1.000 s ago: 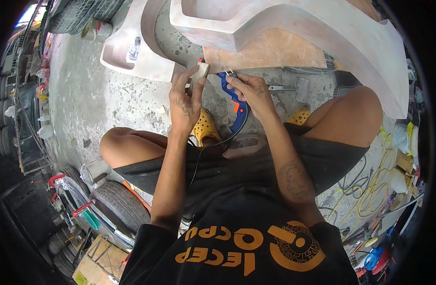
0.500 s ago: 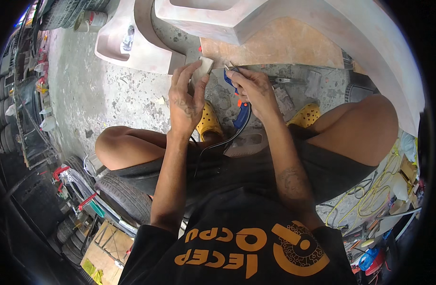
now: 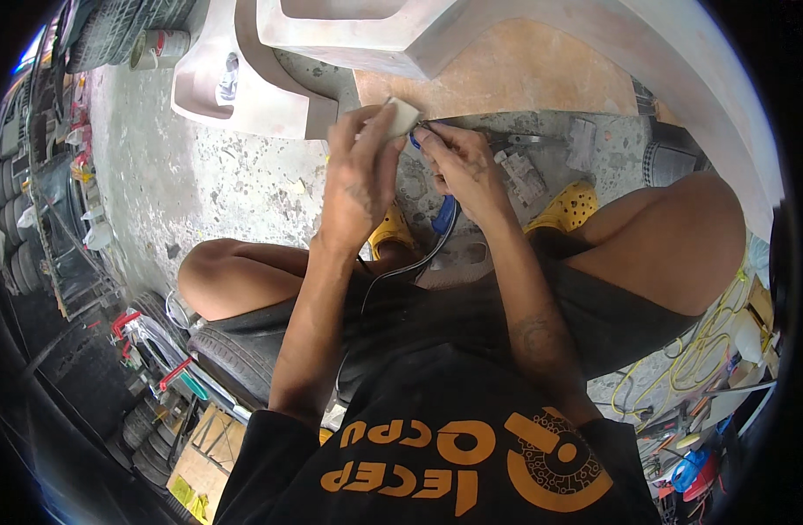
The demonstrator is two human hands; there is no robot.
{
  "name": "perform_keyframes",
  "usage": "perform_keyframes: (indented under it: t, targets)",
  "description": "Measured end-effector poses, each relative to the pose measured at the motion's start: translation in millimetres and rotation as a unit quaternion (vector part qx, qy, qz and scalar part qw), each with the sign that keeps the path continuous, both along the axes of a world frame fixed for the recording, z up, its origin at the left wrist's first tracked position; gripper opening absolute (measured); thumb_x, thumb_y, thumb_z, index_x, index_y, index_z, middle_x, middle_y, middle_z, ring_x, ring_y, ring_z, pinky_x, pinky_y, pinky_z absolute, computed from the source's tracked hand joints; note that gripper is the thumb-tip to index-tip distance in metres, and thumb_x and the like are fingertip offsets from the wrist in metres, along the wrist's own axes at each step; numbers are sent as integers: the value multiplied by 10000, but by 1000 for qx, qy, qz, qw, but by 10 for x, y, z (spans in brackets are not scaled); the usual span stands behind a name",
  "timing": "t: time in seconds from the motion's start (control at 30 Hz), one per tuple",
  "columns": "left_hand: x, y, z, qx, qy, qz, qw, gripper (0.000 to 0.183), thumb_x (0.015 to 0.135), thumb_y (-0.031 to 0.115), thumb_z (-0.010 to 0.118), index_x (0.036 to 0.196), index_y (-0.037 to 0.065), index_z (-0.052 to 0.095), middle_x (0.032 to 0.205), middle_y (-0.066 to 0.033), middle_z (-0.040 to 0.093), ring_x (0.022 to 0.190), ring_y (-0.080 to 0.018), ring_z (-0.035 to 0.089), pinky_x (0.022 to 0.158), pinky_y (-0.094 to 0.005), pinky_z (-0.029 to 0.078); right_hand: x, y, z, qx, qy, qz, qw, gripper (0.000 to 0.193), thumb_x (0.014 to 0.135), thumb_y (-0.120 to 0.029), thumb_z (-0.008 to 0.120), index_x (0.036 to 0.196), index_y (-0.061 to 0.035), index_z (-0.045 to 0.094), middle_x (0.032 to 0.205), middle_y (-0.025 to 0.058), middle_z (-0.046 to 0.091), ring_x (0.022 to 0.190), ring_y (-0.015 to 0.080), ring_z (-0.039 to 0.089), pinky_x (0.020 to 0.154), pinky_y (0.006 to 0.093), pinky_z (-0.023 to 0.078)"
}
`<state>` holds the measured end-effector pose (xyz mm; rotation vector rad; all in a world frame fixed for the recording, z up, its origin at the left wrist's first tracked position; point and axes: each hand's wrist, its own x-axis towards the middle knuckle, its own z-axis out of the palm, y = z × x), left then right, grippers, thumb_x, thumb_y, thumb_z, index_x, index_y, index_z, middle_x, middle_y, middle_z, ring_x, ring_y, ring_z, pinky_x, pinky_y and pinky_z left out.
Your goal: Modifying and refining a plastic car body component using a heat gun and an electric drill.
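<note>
My left hand [image 3: 359, 184] is closed around a small off-white block [image 3: 403, 117], holding it up above the floor between my feet. Close beside it, my right hand [image 3: 464, 166] grips a blue corded hand tool [image 3: 444, 215] with a dark cord running down toward my lap. The tool's front end is at the block's lower right corner; whether they touch I cannot tell. My fingers cover most of the tool's middle.
Large pale moulded panels [image 3: 283, 105] lie ahead, with a brown board [image 3: 506, 74] beneath one. A flat metal tool [image 3: 528, 139] and a dusty block [image 3: 522, 178] rest on the concrete near my right foot. Tyres [image 3: 235, 354] and a clamp-laden rack stand left; yellow cords lie right.
My left hand has moved right and turned, bringing the block up against or near the tool's front end. My right hand has barely shifted.
</note>
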<state>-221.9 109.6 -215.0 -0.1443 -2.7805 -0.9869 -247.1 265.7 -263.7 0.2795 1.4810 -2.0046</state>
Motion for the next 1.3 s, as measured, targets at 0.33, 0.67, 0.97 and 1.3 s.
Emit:
perform_keyframes:
  t: [0.33, 0.67, 0.97, 1.3]
  targets:
    - [-177, 49, -181, -35, 85, -40, 995, 314, 931, -45, 669, 1243, -18, 680, 1138, -202, 638, 966, -330, 656, 785, -389, 566, 84, -118, -172, 48, 99, -45, 993, 250, 1041, -223, 616, 928, -11, 686, 664, -56, 451, 534, 39, 390, 451, 233, 319]
    - [-75, 67, -219, -19, 70, -32, 997, 369, 869, -80, 683, 1235, -32, 678, 1132, -196, 630, 982, -353, 587, 851, -424, 499, 80, -97, -188, 75, 172, -69, 980, 293, 1023, -257, 625, 974, 17, 716, 614, -33, 501, 494, 51, 447, 448, 255, 360]
    - [-1, 39, -230, -34, 41, -17, 998, 298, 933, -33, 658, 1230, -29, 685, 1111, -201, 654, 1023, -342, 635, 847, -402, 533, 79, -105, -165, 95, 164, -70, 979, 327, 979, -239, 618, 995, 75, 706, 643, 172, 596, 574, 140, 501, 548, 362, 414]
    - [-202, 82, -194, -16, 75, 14, 997, 280, 949, -12, 665, 1228, -20, 689, 1142, -195, 629, 1012, -320, 619, 803, -404, 535, 79, -154, -107, 112, 180, -73, 975, 276, 975, -212, 624, 967, 52, 705, 657, 192, 604, 568, 146, 473, 545, 360, 413]
